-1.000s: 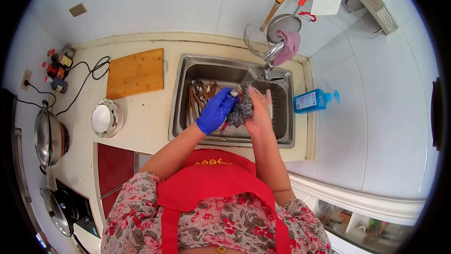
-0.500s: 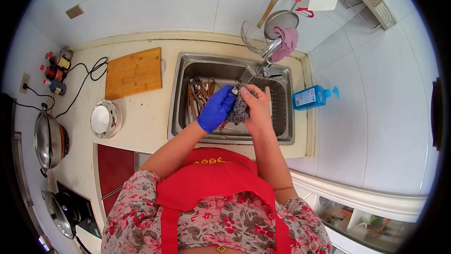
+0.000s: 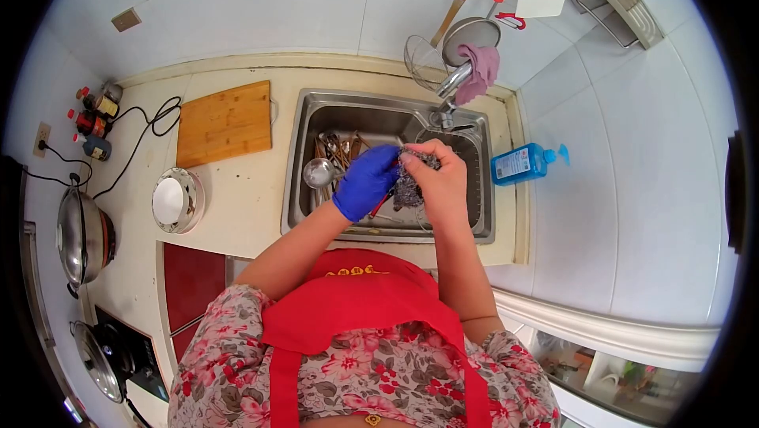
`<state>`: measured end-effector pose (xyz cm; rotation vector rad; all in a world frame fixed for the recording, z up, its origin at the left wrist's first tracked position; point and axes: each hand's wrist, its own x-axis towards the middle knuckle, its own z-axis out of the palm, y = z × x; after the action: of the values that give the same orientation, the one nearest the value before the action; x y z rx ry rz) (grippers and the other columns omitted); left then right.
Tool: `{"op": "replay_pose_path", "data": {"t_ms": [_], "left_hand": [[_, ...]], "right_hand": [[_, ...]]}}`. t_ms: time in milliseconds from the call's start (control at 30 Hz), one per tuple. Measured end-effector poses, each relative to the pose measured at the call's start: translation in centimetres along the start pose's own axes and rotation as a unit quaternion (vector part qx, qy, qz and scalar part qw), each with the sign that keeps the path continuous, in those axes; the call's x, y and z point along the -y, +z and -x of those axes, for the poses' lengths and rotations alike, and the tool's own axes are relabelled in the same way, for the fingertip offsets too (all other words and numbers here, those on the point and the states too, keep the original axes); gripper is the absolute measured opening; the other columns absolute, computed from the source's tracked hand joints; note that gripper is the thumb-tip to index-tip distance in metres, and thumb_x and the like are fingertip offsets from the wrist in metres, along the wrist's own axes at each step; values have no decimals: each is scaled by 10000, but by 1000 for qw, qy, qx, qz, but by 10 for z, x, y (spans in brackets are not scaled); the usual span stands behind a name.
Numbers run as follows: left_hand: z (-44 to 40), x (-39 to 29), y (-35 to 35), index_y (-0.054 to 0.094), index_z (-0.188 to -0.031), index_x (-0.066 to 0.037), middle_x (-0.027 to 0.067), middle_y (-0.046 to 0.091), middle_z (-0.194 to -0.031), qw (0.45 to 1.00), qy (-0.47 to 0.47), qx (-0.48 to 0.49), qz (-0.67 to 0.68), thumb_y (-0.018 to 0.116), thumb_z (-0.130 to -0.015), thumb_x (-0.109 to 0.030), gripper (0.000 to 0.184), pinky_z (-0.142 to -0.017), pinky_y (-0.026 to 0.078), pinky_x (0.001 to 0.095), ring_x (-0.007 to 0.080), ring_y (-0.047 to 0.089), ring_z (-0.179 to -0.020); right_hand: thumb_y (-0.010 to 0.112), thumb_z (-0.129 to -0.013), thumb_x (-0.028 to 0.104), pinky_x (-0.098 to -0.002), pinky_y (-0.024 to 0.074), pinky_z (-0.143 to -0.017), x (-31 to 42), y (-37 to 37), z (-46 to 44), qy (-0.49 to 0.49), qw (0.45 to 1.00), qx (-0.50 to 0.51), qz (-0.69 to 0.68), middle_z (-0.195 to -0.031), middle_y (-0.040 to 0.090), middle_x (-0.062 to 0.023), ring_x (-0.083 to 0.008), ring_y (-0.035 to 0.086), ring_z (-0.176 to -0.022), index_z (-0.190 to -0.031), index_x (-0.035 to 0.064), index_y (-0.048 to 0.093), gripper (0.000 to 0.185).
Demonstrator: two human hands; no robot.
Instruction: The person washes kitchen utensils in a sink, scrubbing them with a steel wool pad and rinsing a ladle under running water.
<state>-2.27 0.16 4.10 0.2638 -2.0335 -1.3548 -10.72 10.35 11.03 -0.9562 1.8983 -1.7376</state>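
Note:
My left hand (image 3: 368,183), in a blue glove, is closed over the sink (image 3: 296,191). A round metal ladle (image 3: 319,173) shows its bowl on the left side of this glove, and its handle runs into the hand. My bare right hand (image 3: 441,183) is closed on a grey mesh scourer (image 3: 408,191), pressed near the left fingertips. What lies between the fingertips is hidden. Wooden chopsticks and other utensils (image 3: 340,149) lie in the sink's left part. Something red (image 3: 380,206) shows just below the scourer.
The faucet (image 3: 452,84) carries a pink cloth (image 3: 479,73). A blue soap bottle (image 3: 522,164) lies right of the sink. To the left are a cutting board (image 3: 225,123), stacked bowls (image 3: 175,200), sauce bottles (image 3: 93,123), a cord and a lidded pan (image 3: 79,234). Strainers (image 3: 472,39) hang behind.
The ladle's bowl has come into view left of my gloved hand, and the small metal piece at its fingertips no longer shows. My right hand has moved slightly with the scourer.

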Motion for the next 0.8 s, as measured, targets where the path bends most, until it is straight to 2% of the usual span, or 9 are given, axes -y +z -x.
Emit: {"op": "replay_pose_path", "data": {"t_ms": [33, 133, 267, 333, 433, 500, 567, 667, 800], "left_hand": [[-1, -1, 1, 556, -1008, -11, 151, 587, -889, 1000, 19, 9, -21, 581, -777, -46, 235, -726, 452, 347, 290, 575, -806], [0, -2, 2, 555, -1003, -12, 158, 580, -897, 998, 20, 36, -50, 553, -751, -1, 252, -746, 448, 356, 308, 566, -824], [1, 0, 3, 549, -990, -10, 162, 567, -876, 1000, 23, 5, -10, 530, -718, 42, 277, -741, 443, 366, 317, 557, -825], [2, 3, 5, 547, -995, -10, 158, 567, -877, 1000, 12, 12, -3, 537, -717, 39, 283, -739, 444, 363, 309, 558, -820], [6, 10, 5, 544, -1007, -11, 149, 565, -879, 999, 8, 30, -39, 551, -725, 30, 285, -732, 444, 351, 291, 558, -807], [4, 9, 6, 543, -1013, -12, 143, 563, -879, 996, 20, 39, -83, 559, -734, 23, 282, -729, 444, 342, 281, 557, -798], [4, 0, 4, 544, -1016, -12, 115, 561, -872, 1000, -10, 22, -1, 573, -747, 16, 272, -725, 439, 312, 238, 551, -785], [3, 0, 1, 549, -1036, -19, 86, 567, -893, 994, -48, 40, 88, 564, -785, -8, 252, -732, 433, 285, 181, 537, -803], [-4, 4, 3, 564, -1039, -36, 121, 579, -918, 995, -71, 24, 66, 561, -810, -109, 240, -775, 443, 313, 256, 568, -852]], "right_hand": [[646, -761, 42, -200, 418, -654, 1, -1, 1, 129, 985, -10, -116, -800, 596, -24, -70, 530, -723, -871, -9, 616, 126], [648, -759, 45, -198, 411, -631, -6, -4, -3, 184, 953, -34, -236, -764, 593, -19, -62, 515, -688, -860, -5, 622, 116], [642, -762, 45, -193, 403, -602, -7, 1, 2, 98, 987, -63, -108, -744, 588, -17, -55, 506, -668, -849, -4, 621, 102], [635, -767, 48, -191, 400, -616, -5, -2, 2, -29, 999, -17, 23, -735, 580, -10, -57, 500, -675, -846, -4, 621, 95], [633, -768, 54, -189, 392, -629, 2, -1, -1, 106, 994, -34, -22, -759, 575, -11, -55, 493, -706, -838, 0, 623, 90], [633, -775, 66, -195, 401, -614, -13, -1, -5, 115, 991, -50, -54, -770, 574, -14, -57, 501, -699, -843, 2, 622, 94], [634, -782, 77, -201, 411, -600, -25, -2, -7, 125, 986, -62, -87, -781, 574, -18, -59, 509, -691, -849, 5, 621, 99], [632, -800, 103, -221, 441, -591, -31, -7, -9, 211, 922, -112, -304, -792, 570, -18, -75, 530, -683, -871, 11, 613, 118], [609, -819, 100, -236, 453, -614, -37, -12, -8, 197, 915, -117, -333, -798, 580, -37, -105, 544, -688, -910, 13, 588, 127]]}}
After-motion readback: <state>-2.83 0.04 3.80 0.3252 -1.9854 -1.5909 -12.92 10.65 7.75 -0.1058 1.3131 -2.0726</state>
